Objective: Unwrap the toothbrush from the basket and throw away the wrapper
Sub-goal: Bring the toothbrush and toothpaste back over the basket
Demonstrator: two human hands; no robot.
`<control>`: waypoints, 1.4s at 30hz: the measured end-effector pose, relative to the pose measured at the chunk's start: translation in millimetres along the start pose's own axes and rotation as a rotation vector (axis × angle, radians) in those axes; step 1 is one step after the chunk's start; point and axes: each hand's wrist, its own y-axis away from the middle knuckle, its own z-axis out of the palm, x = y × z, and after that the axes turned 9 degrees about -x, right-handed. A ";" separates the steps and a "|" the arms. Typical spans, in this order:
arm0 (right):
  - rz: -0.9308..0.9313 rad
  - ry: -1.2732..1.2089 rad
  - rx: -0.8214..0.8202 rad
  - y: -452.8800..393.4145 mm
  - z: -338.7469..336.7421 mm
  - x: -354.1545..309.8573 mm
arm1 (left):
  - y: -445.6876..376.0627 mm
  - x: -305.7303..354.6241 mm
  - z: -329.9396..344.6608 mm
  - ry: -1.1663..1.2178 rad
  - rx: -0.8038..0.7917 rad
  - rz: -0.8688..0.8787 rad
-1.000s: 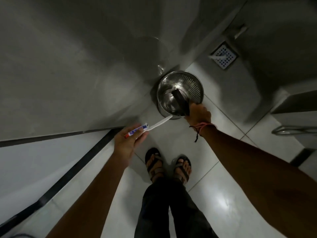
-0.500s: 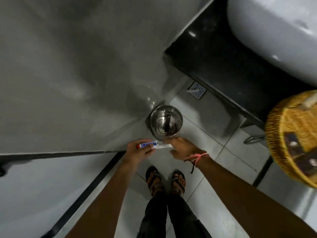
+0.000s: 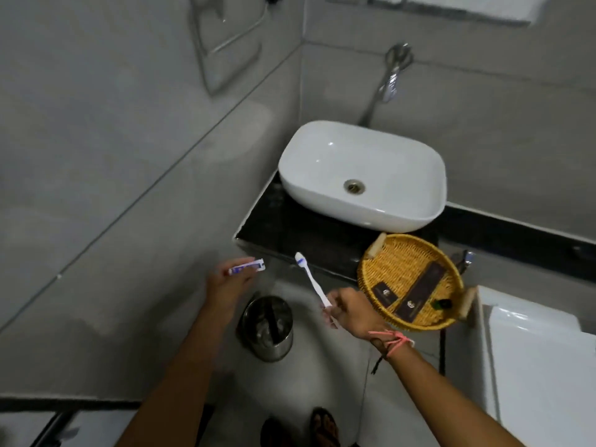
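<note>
White toothbrush bare in the right hand, small tube in the left

White plastic shows clearly in the right hand (image 3: 346, 312): its fingers are closed around the lower handle of the toothbrush (image 3: 311, 279), which rises tilted, head up and leaning left, its bristles marked with blue. The brush has no wrapper on it. That forearm reaches in from the lower right, wrist slightly bent, with a pink thread bracelet (image 3: 392, 341) tied around it.

The left hand (image 3: 227, 285) is stretched forward from the lower left, palm turned down, fingertips pinched on a small white and blue tube (image 3: 246, 267) that lies roughly level and points right. The two hands are apart, the brush head standing between them.

Below and between the hands, on the floor, stands a steel bin (image 3: 267, 329), open at the top; something pale lies inside, too dim to make out, and a dark strip leans across its opening.

Just beside the right hand, at the front edge of the black counter (image 3: 274, 227), sits the woven basket (image 3: 380, 262), overhanging that edge. It holds dark flat packets and a small green item. Behind it, toward the counter's back edge, rests a white basin (image 3: 387, 156), with a chrome tap (image 3: 392, 82) on the grey wall above.
</note>
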 end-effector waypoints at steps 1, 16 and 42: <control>-0.004 -0.117 0.029 7.1 -7.8 -1.3 | -4.3 8.8 11.7 0.000 -0.058 0.021; 0.225 -0.556 0.589 47.4 -108.5 84.1 | -48.9 5.8 233.8 -0.555 -0.622 -0.100; 0.422 -0.207 0.504 -43.2 -178.6 132.3 | -80.3 -41.3 339.6 -1.244 -0.639 0.205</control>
